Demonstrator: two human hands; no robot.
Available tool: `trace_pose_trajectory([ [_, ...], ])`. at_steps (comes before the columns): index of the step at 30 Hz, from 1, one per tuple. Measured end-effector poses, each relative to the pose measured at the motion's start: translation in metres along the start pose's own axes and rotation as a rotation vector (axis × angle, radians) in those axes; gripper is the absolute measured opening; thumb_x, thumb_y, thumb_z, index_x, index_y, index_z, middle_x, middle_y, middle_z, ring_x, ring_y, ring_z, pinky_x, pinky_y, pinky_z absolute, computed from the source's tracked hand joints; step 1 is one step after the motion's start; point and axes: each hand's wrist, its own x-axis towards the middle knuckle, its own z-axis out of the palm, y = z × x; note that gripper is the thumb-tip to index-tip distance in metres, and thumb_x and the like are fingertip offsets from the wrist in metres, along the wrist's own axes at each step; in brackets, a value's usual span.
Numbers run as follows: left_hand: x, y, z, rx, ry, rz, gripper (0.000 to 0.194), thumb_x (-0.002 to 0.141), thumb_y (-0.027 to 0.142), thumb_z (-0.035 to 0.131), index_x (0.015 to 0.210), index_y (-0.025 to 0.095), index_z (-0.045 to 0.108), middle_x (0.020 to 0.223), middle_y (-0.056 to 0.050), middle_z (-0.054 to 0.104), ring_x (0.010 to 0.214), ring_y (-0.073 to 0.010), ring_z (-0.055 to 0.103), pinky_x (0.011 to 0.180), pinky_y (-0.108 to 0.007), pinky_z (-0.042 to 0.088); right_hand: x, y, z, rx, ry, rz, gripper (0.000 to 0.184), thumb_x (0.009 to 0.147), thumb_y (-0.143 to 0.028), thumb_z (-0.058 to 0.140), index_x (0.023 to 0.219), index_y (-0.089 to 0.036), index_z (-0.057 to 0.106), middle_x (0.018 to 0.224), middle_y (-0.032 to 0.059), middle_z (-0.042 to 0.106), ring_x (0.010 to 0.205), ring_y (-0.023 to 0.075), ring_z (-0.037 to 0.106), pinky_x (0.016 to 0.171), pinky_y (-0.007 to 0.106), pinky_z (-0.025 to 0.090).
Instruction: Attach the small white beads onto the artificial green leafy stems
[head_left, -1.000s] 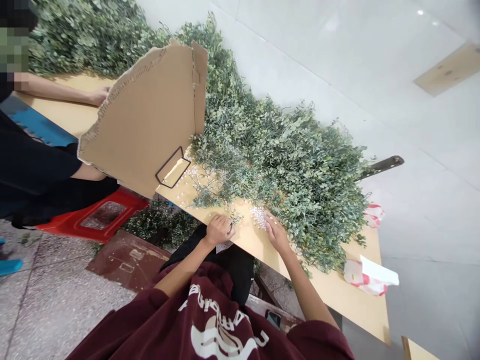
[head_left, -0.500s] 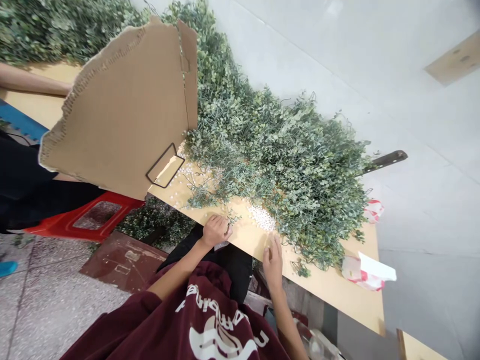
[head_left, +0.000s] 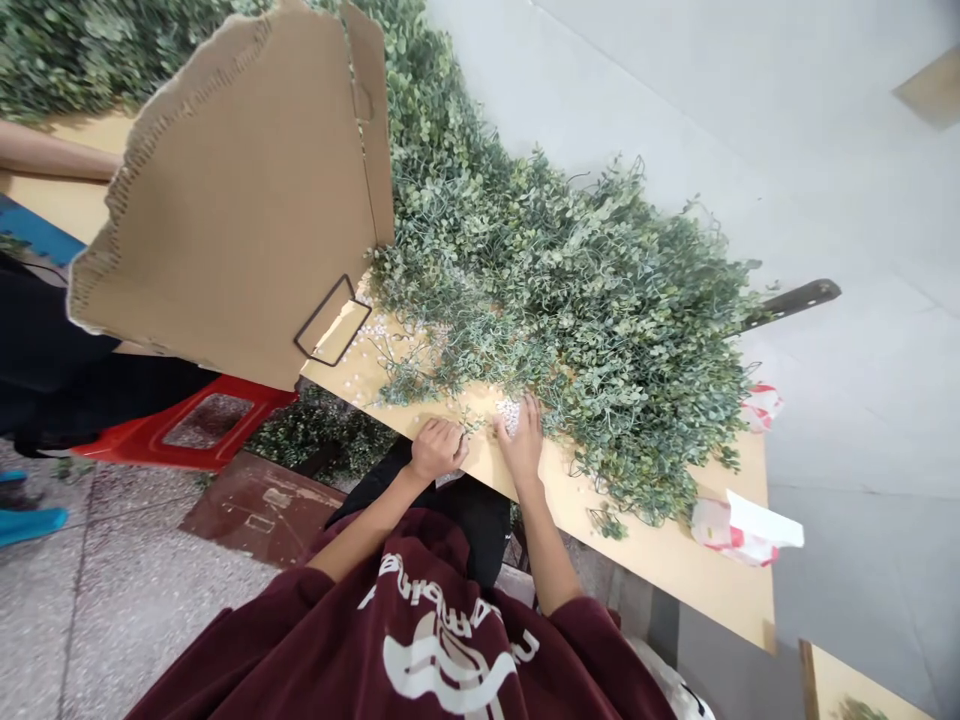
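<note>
My left hand [head_left: 438,450] is closed at the front edge of the table, its fingers curled round a small green leaf sprig [head_left: 469,420] whose leaves show just past the fingertips. My right hand [head_left: 523,440] reaches over a small heap of white beads [head_left: 508,412], thumb and fingers apart around its near side. Whether any bead is between these fingers is too small to see. Behind both hands lies a large tangled pile of artificial green foliage [head_left: 585,300], spread along the wooden table [head_left: 660,555].
A torn cardboard sheet [head_left: 232,200] with a black wire frame [head_left: 332,320] stands at the left. Beyond it show another person's arm [head_left: 60,152] and a red stool [head_left: 187,425]. A knife handle [head_left: 795,302] juts from the foliage; a red-and-white packet [head_left: 739,530] lies at the right.
My right hand has moved forward and left from beside the bead heap to over it. My left hand stays closed near the table edge. The view has shifted slightly.
</note>
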Motion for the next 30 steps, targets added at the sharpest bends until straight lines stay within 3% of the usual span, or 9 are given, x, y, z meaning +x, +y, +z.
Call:
trace_pose_trajectory([
  [9, -0.001, -0.001, 0.003, 0.002, 0.02, -0.002, 0.015, 0.087, 0.021, 0.049, 0.079, 0.017, 0.061, 0.067, -0.007, 0.064, 0.067, -0.0204, 0.061, 0.066, -0.035, 0.042, -0.004, -0.002, 0.003, 0.011, -0.133, -0.272, 0.04, 0.096, -0.024, 0.04, 0.133, -0.019, 0.053, 0.136, 0.0152, 0.052, 0.132, 0.0283, 0.041, 0.109, 0.049, 0.034],
  [17, -0.001, -0.001, 0.001, -0.023, -0.014, -0.03, 0.016, 0.089, 0.023, 0.048, 0.082, 0.018, 0.061, 0.073, -0.008, 0.066, 0.072, -0.0212, 0.063, 0.071, -0.036, 0.045, 0.009, 0.018, 0.008, 0.165, -0.03, -0.357, 0.036, 0.095, -0.016, 0.037, 0.115, -0.02, 0.067, 0.111, 0.0134, 0.065, 0.112, 0.0246, 0.057, 0.098, 0.044, 0.047],
  [23, 0.002, 0.002, -0.006, -0.064, -0.069, -0.056, 0.023, 0.091, 0.038, 0.052, 0.078, 0.019, 0.057, 0.083, -0.009, 0.067, 0.079, -0.0216, 0.064, 0.077, -0.035, 0.047, 0.02, 0.016, -0.009, 0.117, -0.003, -0.42, 0.035, 0.096, -0.02, 0.038, 0.118, -0.022, 0.066, 0.115, 0.0121, 0.066, 0.115, 0.0255, 0.058, 0.101, 0.045, 0.044],
  [26, 0.004, 0.003, -0.012, -0.18, -0.109, -0.144, 0.027, 0.09, 0.043, 0.054, 0.076, 0.02, 0.056, 0.081, -0.008, 0.065, 0.08, -0.0218, 0.062, 0.079, -0.035, 0.047, 0.018, 0.009, -0.022, 0.102, 0.037, -0.413, 0.033, 0.096, -0.027, 0.044, 0.121, -0.022, 0.064, 0.123, 0.0128, 0.064, 0.12, 0.0271, 0.055, 0.106, 0.047, 0.041],
  [30, 0.01, 0.005, -0.023, -0.305, -0.137, -0.26, 0.025, 0.094, 0.039, 0.049, 0.085, 0.018, 0.059, 0.085, -0.008, 0.066, 0.084, -0.0226, 0.063, 0.08, -0.034, 0.048, 0.008, 0.006, -0.043, 0.16, 0.061, -0.349, 0.032, 0.098, -0.029, 0.041, 0.113, -0.022, 0.067, 0.111, 0.0119, 0.069, 0.109, 0.0254, 0.061, 0.099, 0.044, 0.046],
])
